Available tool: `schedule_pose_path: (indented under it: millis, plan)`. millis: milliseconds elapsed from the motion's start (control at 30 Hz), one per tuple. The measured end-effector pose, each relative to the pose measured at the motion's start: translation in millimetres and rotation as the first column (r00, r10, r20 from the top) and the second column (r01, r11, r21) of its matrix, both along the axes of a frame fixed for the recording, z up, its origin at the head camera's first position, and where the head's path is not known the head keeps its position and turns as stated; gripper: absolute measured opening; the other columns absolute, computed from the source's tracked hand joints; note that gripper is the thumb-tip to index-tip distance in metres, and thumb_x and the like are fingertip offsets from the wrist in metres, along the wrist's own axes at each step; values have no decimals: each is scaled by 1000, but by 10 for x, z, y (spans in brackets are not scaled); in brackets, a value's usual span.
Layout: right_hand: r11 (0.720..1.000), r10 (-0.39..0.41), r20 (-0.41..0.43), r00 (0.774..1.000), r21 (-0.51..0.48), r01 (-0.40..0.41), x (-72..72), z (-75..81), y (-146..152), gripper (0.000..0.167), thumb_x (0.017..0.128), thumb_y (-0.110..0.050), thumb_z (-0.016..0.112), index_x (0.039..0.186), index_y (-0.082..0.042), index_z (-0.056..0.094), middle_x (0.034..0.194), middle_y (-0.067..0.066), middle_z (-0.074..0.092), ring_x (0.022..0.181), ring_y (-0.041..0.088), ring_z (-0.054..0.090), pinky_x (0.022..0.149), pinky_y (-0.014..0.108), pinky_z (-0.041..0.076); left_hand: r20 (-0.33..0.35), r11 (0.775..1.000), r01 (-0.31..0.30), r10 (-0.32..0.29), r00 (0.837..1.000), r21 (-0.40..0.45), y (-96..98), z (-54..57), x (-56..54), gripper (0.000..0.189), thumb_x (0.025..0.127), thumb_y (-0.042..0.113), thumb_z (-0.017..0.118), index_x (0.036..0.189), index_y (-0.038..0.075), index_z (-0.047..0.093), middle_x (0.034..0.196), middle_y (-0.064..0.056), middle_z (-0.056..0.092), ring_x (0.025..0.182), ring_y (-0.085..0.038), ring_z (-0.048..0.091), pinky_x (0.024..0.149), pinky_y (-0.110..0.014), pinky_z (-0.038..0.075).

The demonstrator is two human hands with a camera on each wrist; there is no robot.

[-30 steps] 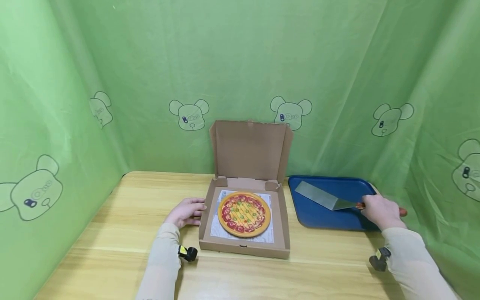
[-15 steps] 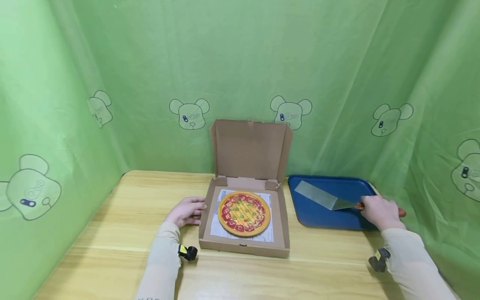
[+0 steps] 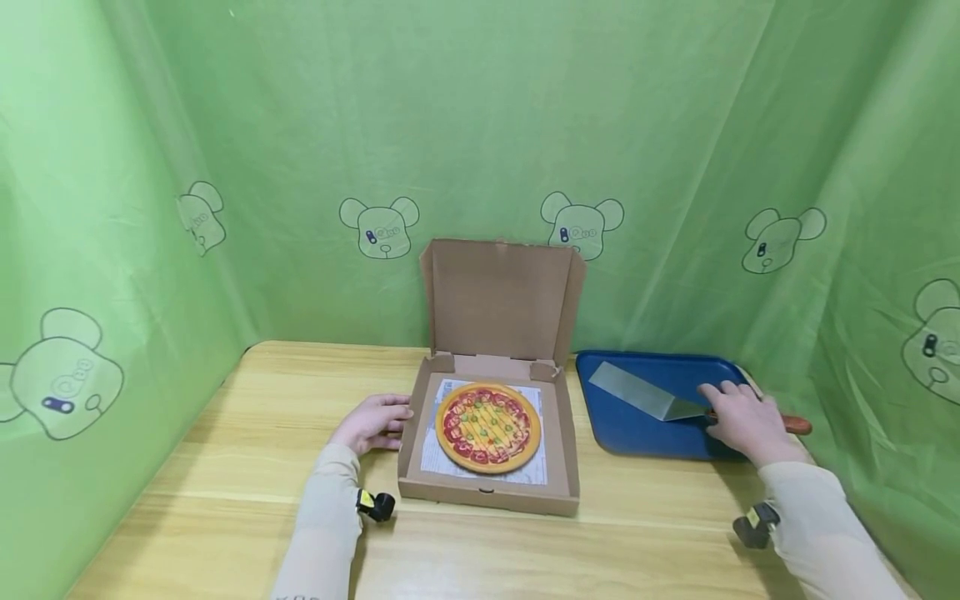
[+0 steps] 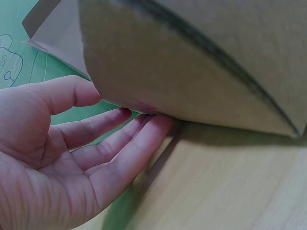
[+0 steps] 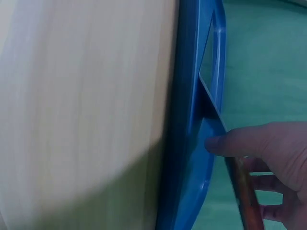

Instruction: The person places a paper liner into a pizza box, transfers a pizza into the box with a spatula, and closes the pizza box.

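In the head view, an open cardboard pizza box [image 3: 489,498] stands upright-lidded on the table. A round pizza [image 3: 489,429] with red and green toppings lies in it on a sheet of printed paper [image 3: 431,454]. My left hand [image 3: 372,425] is beside the box, fingers loosely bent, fingertips [image 4: 160,122] right at the lower edge of its side wall. To the right, a spatula [image 3: 632,390] with a flat metal blade lies on the blue tray [image 3: 611,437]. My right hand [image 3: 746,421] is over its wooden handle [image 3: 797,425], fingers loosely spread; the thumb [image 5: 223,145] is off the handle.
The wooden table [image 3: 300,392] carries the box at the middle and the tray at the right. Green curtains [image 3: 480,125] with bear-head drawings enclose the back and both sides. A small camera is strapped to each sleeve.
My right hand has loosened from the spatula's handle, its fingers spreading and shifting slightly left. The spatula lies as before. My left hand and the box have stayed put.
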State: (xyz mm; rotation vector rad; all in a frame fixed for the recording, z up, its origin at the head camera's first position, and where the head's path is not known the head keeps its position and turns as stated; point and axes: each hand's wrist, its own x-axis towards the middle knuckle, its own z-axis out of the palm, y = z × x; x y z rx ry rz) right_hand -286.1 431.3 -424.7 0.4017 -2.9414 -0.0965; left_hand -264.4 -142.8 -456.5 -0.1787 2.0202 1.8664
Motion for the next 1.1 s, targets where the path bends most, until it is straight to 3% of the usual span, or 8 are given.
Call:
schedule_pose_path:
  millis: [300, 867, 1100]
  plan:
    - [998, 56, -28, 998, -7, -56, 7, 20, -280, 62, 70, -17, 84, 125, -3, 59, 109, 25, 62, 97, 45, 56, 68, 59, 46, 5, 1000, -10, 10, 1000, 0, -10, -6, 11, 56, 93, 13, 59, 144, 1, 40, 117, -22, 65, 86, -17, 66, 66, -31, 60]
    - [989, 125, -44, 991, -69, -128, -77, 8, -898, 47, 85, -25, 74, 124, -2, 61, 109, 22, 65, 98, 42, 61, 71, 56, 50, 7, 999, -37, 37, 999, -36, 26, 6, 5, 54, 92, 15, 61, 143, 3, 44, 122, -22, 64, 92, -20, 66, 73, -37, 61]
    - [984, 149, -50, 988, -91, -153, -153, -20, -1085, 45, 85, -24, 73, 123, -3, 61, 108, 21, 66, 95, 41, 62, 68, 56, 51, 0, 999, -33, 33, 999, -21, 5, 33, -4, 53, 95, 18, 59, 144, 6, 43, 130, -23, 60, 105, -27, 67, 80, -43, 61]
